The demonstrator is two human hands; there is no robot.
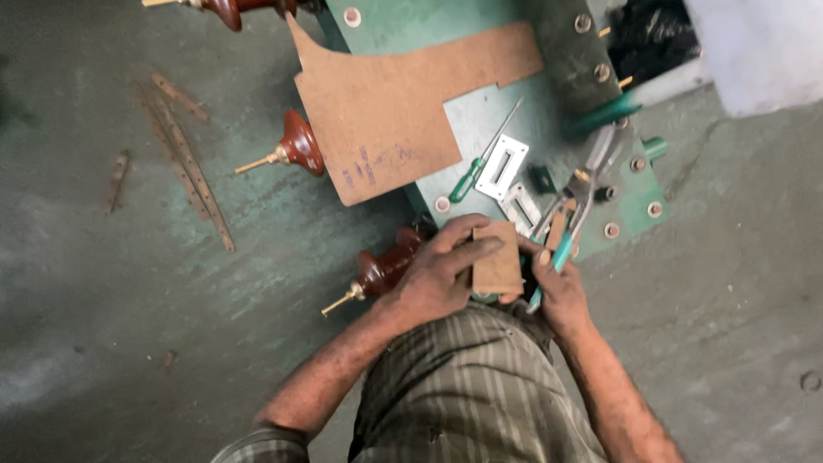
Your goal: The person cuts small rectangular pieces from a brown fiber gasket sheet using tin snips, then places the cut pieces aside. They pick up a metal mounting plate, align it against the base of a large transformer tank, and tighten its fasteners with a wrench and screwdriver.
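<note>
My left hand (pixel 441 270) grips a small rectangular brown board piece (pixel 497 257) at the near edge of a green metal plate (pixel 639 201). My right hand (pixel 557 287) holds scissors (pixel 573 214) with teal handles, blades pointing away over the plate, right beside the board piece. A large brown board sheet (pixel 386 103) with blue pen marks lies on the plate further away. A green-handled screwdriver (pixel 484 163) and two white rectangular metal frames (pixel 503 167) lie just beyond my hands.
Three brown ceramic insulators with brass studs lie about: one by my left wrist (pixel 386 267), one (pixel 296 147) left of the sheet, one (pixel 227 9) at the top. Rusty metal strips (pixel 184 159) lie on the concrete floor at left. Bolts line the plate's right edge.
</note>
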